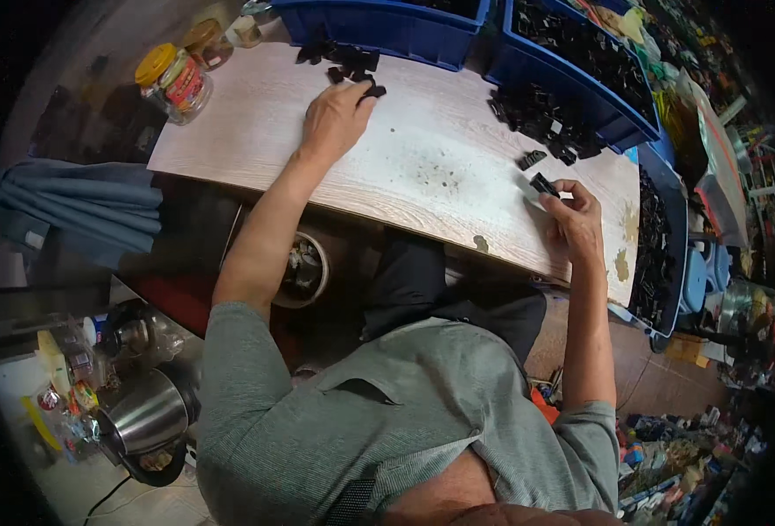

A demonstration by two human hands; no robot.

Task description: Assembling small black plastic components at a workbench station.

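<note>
My right hand (576, 215) pinches a small black plastic part (542, 184) between thumb and fingertips, just above the right side of the table. A similar loose black piece (532, 159) lies a little beyond it. My left hand (337, 114) is stretched to the far side of the table, at a small heap of black plastic parts (339, 58). Its thumb and index finger close on one black plastic part (374, 89) at the edge of that heap. The pieces' finer shape is too small to make out.
Blue bins (387, 31) (571, 83) line the table's far edge, with a larger black heap (545, 123) before the right one. Another bin (659, 237) of black parts stands at the right. A yellow-lidded jar (177, 83) sits far left. Below the table is a round bucket (322, 272).
</note>
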